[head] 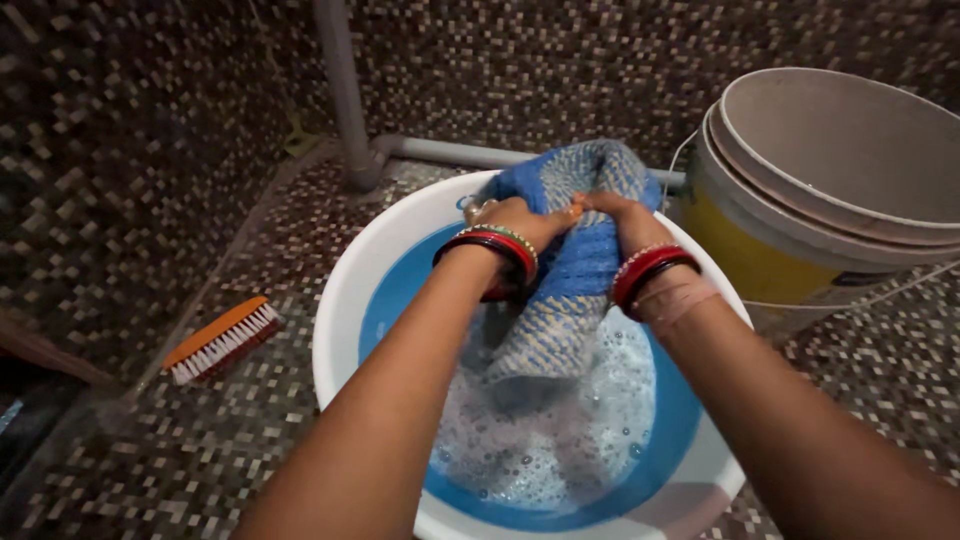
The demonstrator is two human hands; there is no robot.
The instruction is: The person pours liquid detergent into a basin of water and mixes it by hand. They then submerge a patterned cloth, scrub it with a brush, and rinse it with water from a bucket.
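Observation:
A wet blue and tan woven cloth (570, 290) hangs over the far rim of a white basin (345, 290) and trails down into blue soapy water with foam (545, 430). My left hand (515, 218) and my right hand (615, 212) both grip the cloth close together near its top, knuckles almost touching. Red and patterned bangles ring both wrists.
A scrub brush (222, 338) with an orange back and white bristles lies on the mosaic tile floor left of the basin. Stacked pale buckets (800, 220) stand at the right. A grey pipe (345, 95) runs down the tiled wall and along its base behind the basin.

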